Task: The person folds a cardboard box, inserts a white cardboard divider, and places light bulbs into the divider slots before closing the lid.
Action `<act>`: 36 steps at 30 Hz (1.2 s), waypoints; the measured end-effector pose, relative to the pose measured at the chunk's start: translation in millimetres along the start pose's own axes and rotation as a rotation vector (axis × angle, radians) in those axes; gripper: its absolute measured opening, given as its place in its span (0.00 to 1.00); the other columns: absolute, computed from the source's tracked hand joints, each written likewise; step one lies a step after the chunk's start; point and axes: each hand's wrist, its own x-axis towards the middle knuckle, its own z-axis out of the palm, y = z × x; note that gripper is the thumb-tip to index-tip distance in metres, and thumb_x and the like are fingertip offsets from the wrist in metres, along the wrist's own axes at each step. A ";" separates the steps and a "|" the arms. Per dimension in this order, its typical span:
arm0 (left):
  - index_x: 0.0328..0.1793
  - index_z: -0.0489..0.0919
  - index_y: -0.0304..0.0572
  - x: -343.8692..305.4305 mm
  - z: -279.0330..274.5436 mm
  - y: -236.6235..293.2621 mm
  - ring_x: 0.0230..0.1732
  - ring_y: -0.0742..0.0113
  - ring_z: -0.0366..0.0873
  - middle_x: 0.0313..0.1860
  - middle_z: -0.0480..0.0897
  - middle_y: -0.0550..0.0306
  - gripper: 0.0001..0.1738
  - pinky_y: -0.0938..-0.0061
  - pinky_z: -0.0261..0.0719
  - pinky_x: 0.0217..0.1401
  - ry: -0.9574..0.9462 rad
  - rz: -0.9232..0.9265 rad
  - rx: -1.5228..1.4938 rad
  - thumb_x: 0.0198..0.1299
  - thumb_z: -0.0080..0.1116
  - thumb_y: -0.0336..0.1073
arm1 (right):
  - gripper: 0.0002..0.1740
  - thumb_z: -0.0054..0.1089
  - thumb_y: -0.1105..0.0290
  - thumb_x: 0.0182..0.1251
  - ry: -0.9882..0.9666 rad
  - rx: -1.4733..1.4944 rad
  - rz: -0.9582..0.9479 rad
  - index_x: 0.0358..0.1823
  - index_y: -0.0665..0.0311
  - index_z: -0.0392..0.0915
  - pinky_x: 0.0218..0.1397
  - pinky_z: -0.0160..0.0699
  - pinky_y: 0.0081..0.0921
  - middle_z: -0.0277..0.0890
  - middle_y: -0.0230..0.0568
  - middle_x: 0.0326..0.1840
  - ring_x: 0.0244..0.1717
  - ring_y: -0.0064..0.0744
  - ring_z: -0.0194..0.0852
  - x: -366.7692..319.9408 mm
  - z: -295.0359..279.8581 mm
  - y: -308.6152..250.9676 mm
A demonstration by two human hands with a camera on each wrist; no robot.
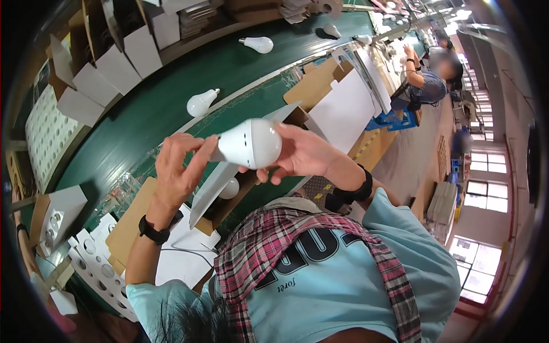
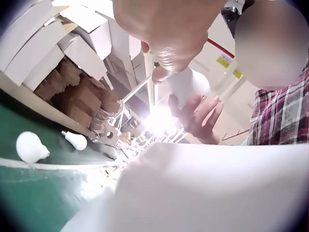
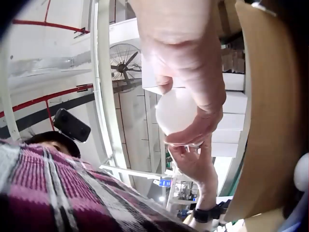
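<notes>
White bulb (image 1: 249, 144), held up in front of the chest between both hands, clear of the surface below, base toward the left hand and dome toward the right. Left hand (image 1: 180, 166): fingers and thumb bent, pinching the base end. Right hand (image 1: 306, 150): fingers and thumb curled round the dome; the right wrist view shows the same grip. Black watch (image 1: 153, 230) on left wrist, black band (image 1: 361, 183) on right.

Just below the held bulb, open carton (image 1: 243, 191) with another white bulb (image 1: 230, 188) inside. Green work surface (image 1: 171, 74) beyond; on it one bulb (image 1: 200, 104) lying near the hands, a second bulb (image 1: 257, 44) farther off, more past that. White boxes (image 1: 123, 60) line the far side at upper left, white perforated tray (image 1: 48, 134) near them. Holed white sheet (image 1: 100, 268) at lower left. Another person (image 1: 426, 83) sits at right, well apart. Right wrist view: cardboard flap (image 3: 270, 111) beside the hand, fan (image 3: 124, 63) in background. Large white shape in left wrist view too blurred to identify.
</notes>
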 end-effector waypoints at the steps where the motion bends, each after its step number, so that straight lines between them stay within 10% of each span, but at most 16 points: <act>1: 0.52 0.78 0.45 -2.5 2.5 -0.8 0.38 0.56 0.73 0.37 0.73 0.56 0.30 0.67 0.77 0.37 -0.041 0.010 -0.037 0.36 0.64 0.21 | 0.35 0.44 0.49 0.70 0.009 -0.064 -0.038 0.69 0.67 0.53 0.51 0.79 0.38 0.66 0.61 0.60 0.53 0.49 0.73 -6.7 -9.1 5.8; 8: 0.59 0.72 0.44 -17.5 18.3 -39.0 0.46 0.51 0.72 0.44 0.74 0.50 0.30 0.62 0.72 0.50 -0.180 -0.468 -0.204 0.45 0.62 0.21 | 0.33 0.57 0.59 0.64 0.185 -0.841 -0.118 0.65 0.72 0.61 0.62 0.65 0.27 0.70 0.42 0.58 0.60 0.30 0.66 -38.6 -39.0 -5.1; 12: 0.64 0.65 0.39 -72.4 62.5 -99.1 0.56 0.47 0.66 0.55 0.68 0.45 0.35 0.60 0.68 0.59 -0.272 -0.619 -0.044 0.48 0.64 0.24 | 0.28 0.56 0.63 0.65 0.600 -0.520 -0.009 0.61 0.74 0.66 0.59 0.66 0.23 0.71 0.41 0.56 0.54 0.28 0.69 -43.0 -61.2 -12.6; 19: 0.67 0.60 0.35 -98.9 112.1 -127.4 0.58 0.45 0.63 0.60 0.64 0.42 0.43 0.56 0.65 0.60 -0.314 -0.662 0.055 0.46 0.70 0.36 | 0.41 0.57 0.46 0.57 0.058 -0.727 -0.122 0.58 0.79 0.68 0.53 0.69 0.23 0.74 0.49 0.52 0.51 0.30 0.72 -84.8 -71.7 -40.7; 22: 0.70 0.57 0.36 -93.0 114.7 -130.0 0.64 0.45 0.60 0.65 0.61 0.43 0.47 0.56 0.61 0.65 -0.324 -0.856 -0.138 0.47 0.69 0.45 | 0.37 0.57 0.48 0.59 0.212 -0.851 -0.007 0.56 0.79 0.71 0.54 0.68 0.23 0.75 0.49 0.51 0.52 0.32 0.72 -86.3 -67.0 -44.2; 25: 0.73 0.55 0.39 -60.3 65.4 -90.6 0.71 0.43 0.53 0.70 0.57 0.44 0.50 0.57 0.55 0.71 -0.397 -1.103 -1.174 0.50 0.66 0.53 | 0.33 0.58 0.49 0.60 0.535 -1.112 0.190 0.52 0.77 0.74 0.56 0.66 0.23 0.75 0.49 0.50 0.51 0.32 0.71 -61.5 -43.6 -44.7; 27: 0.74 0.52 0.40 -23.9 14.7 -36.0 0.74 0.45 0.48 0.72 0.56 0.44 0.51 0.57 0.50 0.74 -0.548 -0.559 -0.728 0.51 0.62 0.58 | 0.33 0.59 0.49 0.60 0.597 -1.137 0.235 0.51 0.76 0.75 0.55 0.66 0.23 0.76 0.47 0.48 0.49 0.31 0.71 -44.1 -46.1 -36.7; 32: 0.73 0.54 0.35 -30.6 -10.1 19.1 0.66 0.43 0.62 0.68 0.62 0.40 0.41 0.61 0.58 0.70 -0.920 -0.664 -0.705 0.60 0.52 0.52 | 0.30 0.61 0.54 0.61 0.308 -0.959 0.282 0.57 0.69 0.72 0.60 0.64 0.22 0.68 0.43 0.58 0.59 0.29 0.63 3.2 -120.0 -16.1; 36: 0.68 0.61 0.32 -48.1 -6.1 -3.3 0.60 0.39 0.67 0.62 0.68 0.35 0.32 0.63 0.63 0.65 -0.923 -0.734 -0.816 0.65 0.44 0.47 | 0.28 0.57 0.50 0.63 0.235 -1.172 0.398 0.42 0.75 0.79 0.46 0.71 0.22 0.76 0.39 0.40 0.42 0.26 0.71 26.0 -128.3 -21.9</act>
